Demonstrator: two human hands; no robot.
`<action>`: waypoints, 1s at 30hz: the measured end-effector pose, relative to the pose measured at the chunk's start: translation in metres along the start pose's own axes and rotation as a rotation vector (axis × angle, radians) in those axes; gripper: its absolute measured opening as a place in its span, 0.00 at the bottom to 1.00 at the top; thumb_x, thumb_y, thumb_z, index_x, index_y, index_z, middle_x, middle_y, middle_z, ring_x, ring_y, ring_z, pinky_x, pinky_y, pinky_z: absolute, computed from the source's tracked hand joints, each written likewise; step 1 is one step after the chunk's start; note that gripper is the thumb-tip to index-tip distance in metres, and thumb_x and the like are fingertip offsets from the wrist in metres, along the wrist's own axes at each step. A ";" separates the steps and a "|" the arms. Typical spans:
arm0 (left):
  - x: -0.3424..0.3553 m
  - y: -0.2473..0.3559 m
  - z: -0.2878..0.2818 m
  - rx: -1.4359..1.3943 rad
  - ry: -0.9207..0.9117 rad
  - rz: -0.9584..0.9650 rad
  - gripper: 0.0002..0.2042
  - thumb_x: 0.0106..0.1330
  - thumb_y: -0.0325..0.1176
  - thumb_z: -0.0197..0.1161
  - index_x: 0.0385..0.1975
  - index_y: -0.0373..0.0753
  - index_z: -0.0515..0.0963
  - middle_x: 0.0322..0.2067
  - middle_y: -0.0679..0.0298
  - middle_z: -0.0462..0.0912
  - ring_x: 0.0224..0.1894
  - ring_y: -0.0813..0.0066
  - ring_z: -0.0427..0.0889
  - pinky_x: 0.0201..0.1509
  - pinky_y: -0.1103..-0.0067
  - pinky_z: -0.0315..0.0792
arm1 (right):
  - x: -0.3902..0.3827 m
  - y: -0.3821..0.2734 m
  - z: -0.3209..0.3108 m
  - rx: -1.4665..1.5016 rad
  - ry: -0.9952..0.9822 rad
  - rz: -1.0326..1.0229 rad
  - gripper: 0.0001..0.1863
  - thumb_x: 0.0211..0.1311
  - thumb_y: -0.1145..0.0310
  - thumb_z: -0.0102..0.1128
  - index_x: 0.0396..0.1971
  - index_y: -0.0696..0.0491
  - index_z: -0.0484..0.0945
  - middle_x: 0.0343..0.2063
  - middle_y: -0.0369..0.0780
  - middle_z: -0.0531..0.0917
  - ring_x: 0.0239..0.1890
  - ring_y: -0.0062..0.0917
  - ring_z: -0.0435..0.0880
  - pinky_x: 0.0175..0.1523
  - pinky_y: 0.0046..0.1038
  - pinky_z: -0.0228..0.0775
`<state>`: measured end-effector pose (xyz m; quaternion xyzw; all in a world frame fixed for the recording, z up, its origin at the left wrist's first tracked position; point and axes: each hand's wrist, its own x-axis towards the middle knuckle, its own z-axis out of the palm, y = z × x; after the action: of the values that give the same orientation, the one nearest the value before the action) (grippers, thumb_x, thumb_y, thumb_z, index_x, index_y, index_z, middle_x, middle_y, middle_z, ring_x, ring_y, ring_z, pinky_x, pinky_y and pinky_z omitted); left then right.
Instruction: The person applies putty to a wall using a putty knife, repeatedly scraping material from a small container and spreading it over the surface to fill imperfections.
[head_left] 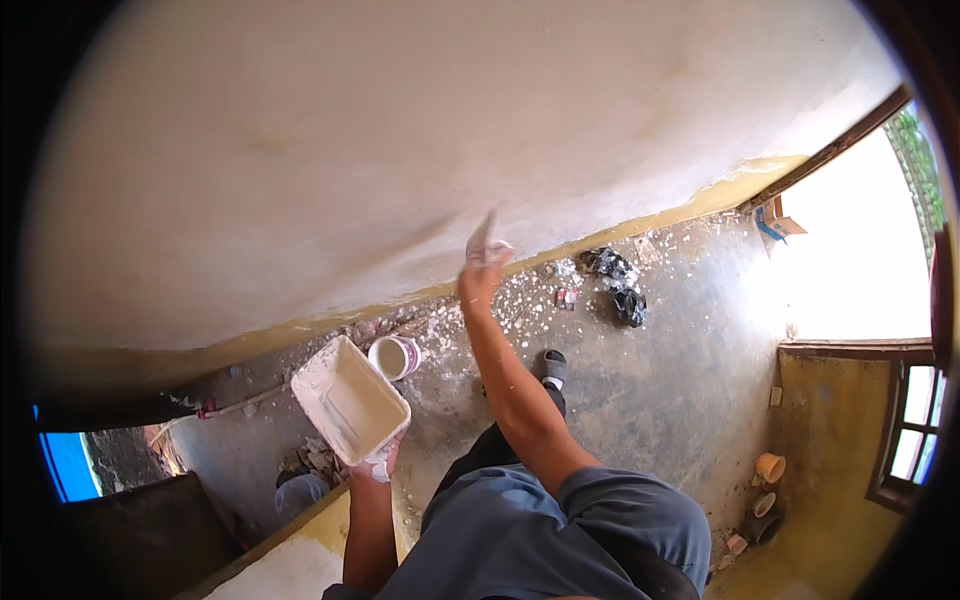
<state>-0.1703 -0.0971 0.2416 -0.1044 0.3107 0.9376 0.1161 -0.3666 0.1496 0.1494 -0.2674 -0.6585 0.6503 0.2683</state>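
Observation:
My left hand (380,463), smeared with white, grips the near edge of a rectangular off-white tray (307,386), which is coated inside with a pale, pasty layer. Raised ahead of me, my right hand (483,278) is closed around a flat scraper-like tool (487,228), blurred by motion. The tool is close to the whitened wall (350,160); whether it touches cannot be told. White material also shows on the right fingers. Just beyond the tray, a white bucket (408,358) with a coloured band stands on the floor.
White flakes and crumpled black plastic bags (628,305) litter the concrete floor (690,340) along the wall. A cardboard box (775,220) lies by the bright doorway. Several pots (769,467) stand by the yellow wall at right. A low wall (300,545) runs at lower left.

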 end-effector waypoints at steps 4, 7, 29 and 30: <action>0.009 -0.005 -0.006 -0.006 -0.009 -0.062 0.36 0.62 0.56 0.59 0.68 0.52 0.57 0.65 0.61 0.65 0.64 0.57 0.68 0.60 0.51 0.69 | 0.089 0.021 -0.049 0.889 0.223 0.617 0.09 0.62 0.81 0.45 0.42 0.58 0.70 0.42 0.46 0.75 0.38 0.30 0.80 0.38 0.30 0.80; 0.003 -0.004 -0.009 0.000 -0.011 -0.034 0.36 0.62 0.55 0.60 0.68 0.51 0.58 0.64 0.61 0.66 0.63 0.57 0.69 0.61 0.52 0.69 | 0.102 -0.046 -0.053 0.868 0.301 0.644 0.10 0.62 0.80 0.46 0.43 0.57 0.65 0.42 0.45 0.75 0.39 0.30 0.79 0.38 0.33 0.79; 0.007 -0.004 -0.013 -0.054 -0.020 -0.042 0.36 0.61 0.58 0.60 0.67 0.51 0.60 0.62 0.61 0.69 0.62 0.57 0.71 0.59 0.50 0.70 | 0.034 -0.094 -0.009 -0.090 0.449 -0.643 0.16 0.68 0.70 0.45 0.53 0.61 0.63 0.49 0.54 0.68 0.52 0.46 0.69 0.59 0.44 0.59; 0.009 -0.004 -0.013 -0.056 -0.026 -0.055 0.36 0.61 0.58 0.60 0.67 0.51 0.60 0.62 0.61 0.69 0.62 0.57 0.71 0.59 0.50 0.70 | 0.050 -0.091 -0.003 -0.164 0.549 -0.674 0.17 0.68 0.71 0.45 0.53 0.62 0.63 0.50 0.56 0.68 0.53 0.49 0.69 0.60 0.45 0.58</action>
<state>-0.1756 -0.1002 0.2266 -0.1040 0.2798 0.9437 0.1428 -0.4000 0.1860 0.2408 -0.2211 -0.6627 0.3768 0.6083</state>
